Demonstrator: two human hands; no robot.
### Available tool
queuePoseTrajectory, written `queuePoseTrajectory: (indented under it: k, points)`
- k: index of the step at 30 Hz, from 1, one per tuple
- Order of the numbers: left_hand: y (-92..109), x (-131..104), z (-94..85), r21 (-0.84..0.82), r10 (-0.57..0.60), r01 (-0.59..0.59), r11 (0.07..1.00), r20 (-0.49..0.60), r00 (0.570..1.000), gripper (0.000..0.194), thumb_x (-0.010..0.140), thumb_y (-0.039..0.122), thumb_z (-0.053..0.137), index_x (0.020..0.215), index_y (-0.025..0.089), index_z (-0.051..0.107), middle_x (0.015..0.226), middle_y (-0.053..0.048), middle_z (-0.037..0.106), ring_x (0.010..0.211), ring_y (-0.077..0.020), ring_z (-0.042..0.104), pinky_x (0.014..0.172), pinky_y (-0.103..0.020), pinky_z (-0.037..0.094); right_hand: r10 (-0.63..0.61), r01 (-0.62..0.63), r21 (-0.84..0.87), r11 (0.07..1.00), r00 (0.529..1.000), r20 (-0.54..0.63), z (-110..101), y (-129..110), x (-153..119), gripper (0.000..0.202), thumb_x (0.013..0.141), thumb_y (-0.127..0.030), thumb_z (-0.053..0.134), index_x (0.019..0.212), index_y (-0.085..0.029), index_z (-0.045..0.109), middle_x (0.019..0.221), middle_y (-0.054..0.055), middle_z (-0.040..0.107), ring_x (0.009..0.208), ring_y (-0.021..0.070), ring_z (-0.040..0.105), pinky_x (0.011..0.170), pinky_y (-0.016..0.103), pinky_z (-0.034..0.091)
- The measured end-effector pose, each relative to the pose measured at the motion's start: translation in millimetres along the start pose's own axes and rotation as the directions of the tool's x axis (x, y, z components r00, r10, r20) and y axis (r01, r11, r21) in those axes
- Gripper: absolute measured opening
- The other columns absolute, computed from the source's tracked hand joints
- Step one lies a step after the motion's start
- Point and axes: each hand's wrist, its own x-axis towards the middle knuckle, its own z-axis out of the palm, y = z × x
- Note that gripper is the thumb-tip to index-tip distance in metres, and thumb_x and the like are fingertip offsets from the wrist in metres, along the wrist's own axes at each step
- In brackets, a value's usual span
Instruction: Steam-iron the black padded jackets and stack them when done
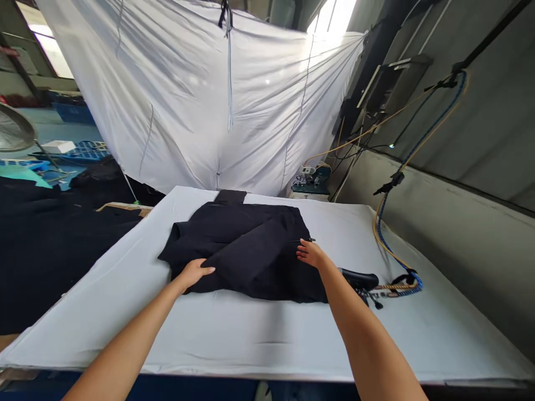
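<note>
A black sleeved garment (246, 245) lies spread on the white-covered table, one sleeve folded across its front. At the left end of that sleeve is my left hand (194, 274), its thumb and fingers closed about the fabric edge. My right hand (310, 253) is over the garment's right side, fingers stretched out to the left and slightly apart, with nothing visible in them. Just beyond those fingertips lies a thin dark cord or zip end (311, 240), too small to make out. A steam iron (360, 279) rests right of the garment, partly behind my right forearm.
Blue and yellow hoses (381, 217) hang from above down to the iron. A white sheet (200, 100) hangs behind the table (217, 340). Dark cloth (54, 239) is piled at the left, and a green machine (311, 181) stands beyond the far edge.
</note>
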Motion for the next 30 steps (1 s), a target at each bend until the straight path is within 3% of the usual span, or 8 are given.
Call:
queuePoseTrajectory:
  k: [6,11,13,17,20,23,27,30]
  points:
    - [12.3,-15.9,-12.0,0.311,-0.446,0.391,0.866,0.132,0.885,0.041,0.052,0.021,0.061,0.093,0.018,0.062,0.088,-0.009,0.069,0.087,-0.0308,0.063,0.078,-0.046,0.047,-0.035,0.035,-0.073,0.997,0.999,0.001,30.0,-2.4,49.1,0.058,0.085,-0.041,0.044,0.134,-0.025,0.016,0.118,0.013,0.049,0.074,0.0111,0.061,0.064,0.026,0.050]
    - [48.7,-22.7,36.4,0.585,0.033,0.088,0.806,-0.193,0.981,0.073,0.066,0.017,0.049,0.136,0.024,0.030,0.145,-0.010,0.025,0.129,-0.0284,0.029,0.103,-0.043,0.028,-0.204,0.202,-0.345,0.917,0.979,0.032,79.3,-12.4,76.5,0.079,0.078,-0.039,0.055,0.138,-0.037,0.004,0.120,0.008,0.048,0.090,0.0171,0.060,0.074,0.033,0.049]
    - [61.4,-17.2,55.4,0.710,0.302,-0.137,0.691,-0.112,0.947,0.068,0.075,0.020,0.042,0.138,0.037,0.023,0.149,0.003,0.010,0.136,-0.0257,0.009,0.109,-0.048,0.011,-0.321,0.295,-0.594,0.748,0.945,0.066,95.9,-16.3,81.0,0.072,0.079,-0.029,0.053,0.139,-0.034,0.015,0.117,0.009,0.048,0.095,0.0195,0.058,0.081,0.033,0.047]
    - [64.4,12.6,66.2,0.766,0.116,-0.172,0.619,0.127,0.985,0.053,0.081,0.043,0.038,0.133,0.043,0.029,0.147,0.004,0.018,0.135,-0.0328,0.008,0.100,-0.066,0.001,-0.386,0.206,-0.854,0.477,0.923,0.007,112.7,-28.8,89.5,0.053,0.080,-0.014,0.041,0.132,-0.027,0.040,0.119,0.015,0.043,0.103,0.0268,0.053,0.081,0.038,0.045]
    - [64.2,56.7,47.8,0.727,-0.061,-0.134,0.673,0.236,0.970,0.046,0.078,0.053,0.040,0.121,0.039,0.051,0.135,-0.004,0.044,0.124,-0.0369,0.035,0.094,-0.066,0.023,-0.459,0.126,-0.915,0.383,0.886,-0.070,122.9,-50.6,101.5,0.037,0.077,-0.014,0.046,0.111,-0.019,0.060,0.123,0.018,0.041,0.115,0.0348,0.040,0.088,0.047,0.038]
    - [78.0,119.1,9.3,0.673,0.126,-0.209,0.709,0.170,0.977,0.042,0.082,0.050,0.033,0.102,0.031,0.065,0.107,-0.007,0.064,0.106,-0.0272,0.054,0.093,-0.047,0.038,-0.521,0.262,-0.862,0.434,0.854,-0.003,147.8,-84.1,119.8,0.030,0.074,-0.012,0.049,0.100,-0.016,0.064,0.123,0.017,0.045,0.115,0.0341,0.041,0.092,0.047,0.034]
    - [86.6,209.9,-52.3,0.709,0.339,-0.221,0.669,-0.026,0.941,0.037,0.086,0.037,0.035,0.109,0.024,0.061,0.110,-0.006,0.062,0.108,-0.0206,0.051,0.097,-0.036,0.036,-0.483,0.427,-0.723,0.543,0.863,0.147,208.1,-122.6,158.6,0.022,0.077,-0.019,0.050,0.091,-0.016,0.067,0.097,0.011,0.063,0.099,0.0246,0.056,0.088,0.033,0.039]
    - [58.7,258.7,-74.7,0.741,0.338,-0.205,0.640,-0.031,0.940,0.039,0.086,0.038,0.036,0.119,0.026,0.053,0.120,-0.005,0.055,0.118,-0.0222,0.043,0.101,-0.044,0.030,-0.487,0.443,-0.665,0.601,0.863,0.135,255.7,-135.2,200.2,0.021,0.077,-0.025,0.052,0.087,-0.015,0.067,0.090,0.009,0.065,0.096,0.0239,0.057,0.086,0.031,0.039]
